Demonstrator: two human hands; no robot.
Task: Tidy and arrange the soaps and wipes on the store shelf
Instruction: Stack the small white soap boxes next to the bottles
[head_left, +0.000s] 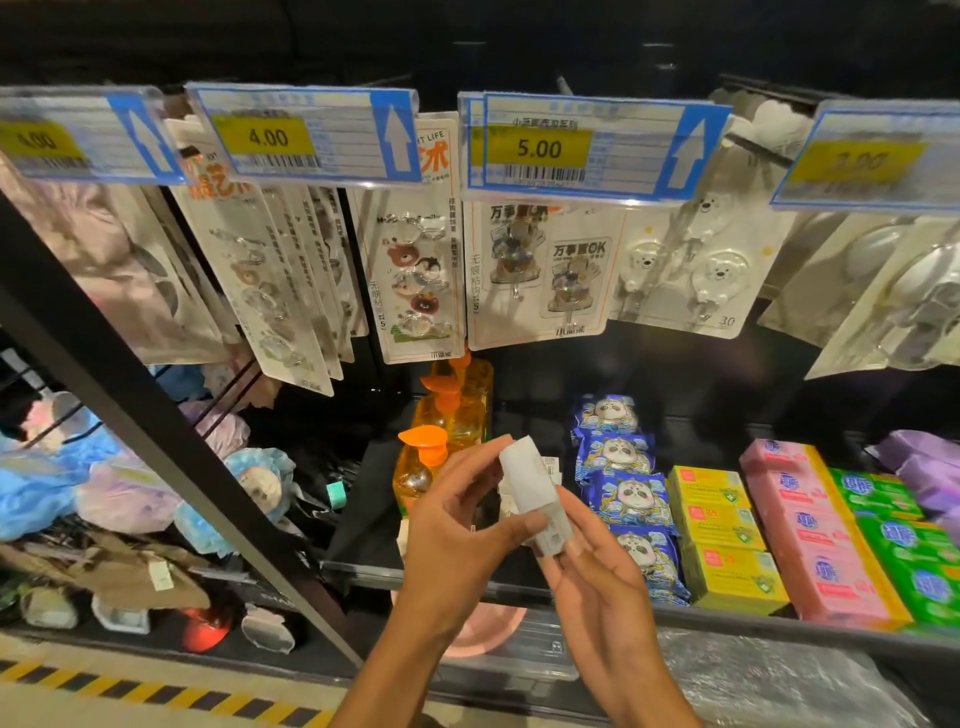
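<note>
White packet (527, 480) pinched between left hand (457, 519) and right hand (597, 582); unshelved. Next, likely: shelf (358, 567) gap beside panda wipes (626, 496).

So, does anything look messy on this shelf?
Yes: small white packs between the orange pump bottles and blue panda-print packets lie jumbled, not lined up like the pink boxes. The left hand and right hand hold one more white pack.
</note>
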